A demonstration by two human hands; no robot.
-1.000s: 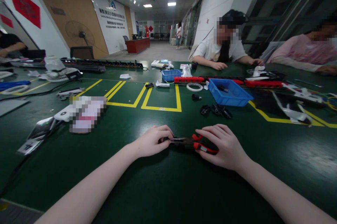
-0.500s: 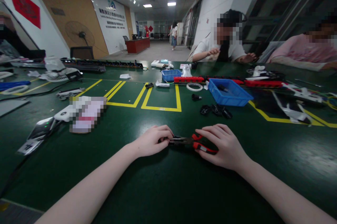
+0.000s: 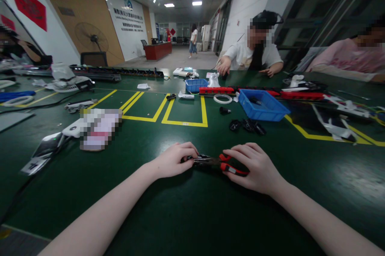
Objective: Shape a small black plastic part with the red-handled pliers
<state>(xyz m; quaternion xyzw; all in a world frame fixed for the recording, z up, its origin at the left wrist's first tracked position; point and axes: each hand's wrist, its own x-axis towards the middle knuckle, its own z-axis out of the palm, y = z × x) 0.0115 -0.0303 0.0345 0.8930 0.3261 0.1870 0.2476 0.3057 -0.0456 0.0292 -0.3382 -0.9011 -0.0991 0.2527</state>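
Note:
Red-handled pliers [image 3: 215, 161] lie sideways just above the green table [image 3: 192, 216], jaws pointing left. My right hand [image 3: 254, 168] is closed round their red and black handles. My left hand [image 3: 177, 160] pinches a small dark part [image 3: 187, 158] at the tips of the jaws. Fingers cover most of that part, so its kind does not show. The jaws touch or overlap it; whether they grip it cannot be made out.
A large blue bin [image 3: 262, 105] stands ahead to the right, with black bagged pieces [image 3: 247, 125] before it. Further back are a smaller blue bin [image 3: 196, 85] and a red strip [image 3: 216, 90]. A power bank-like device [image 3: 46, 148] with a cable lies left. Co-workers sit opposite.
My hands and the pliers stay nearly in place. Across the table, the co-worker in white has lowered a hand toward the tabletop. A person in the background has walked a little left.

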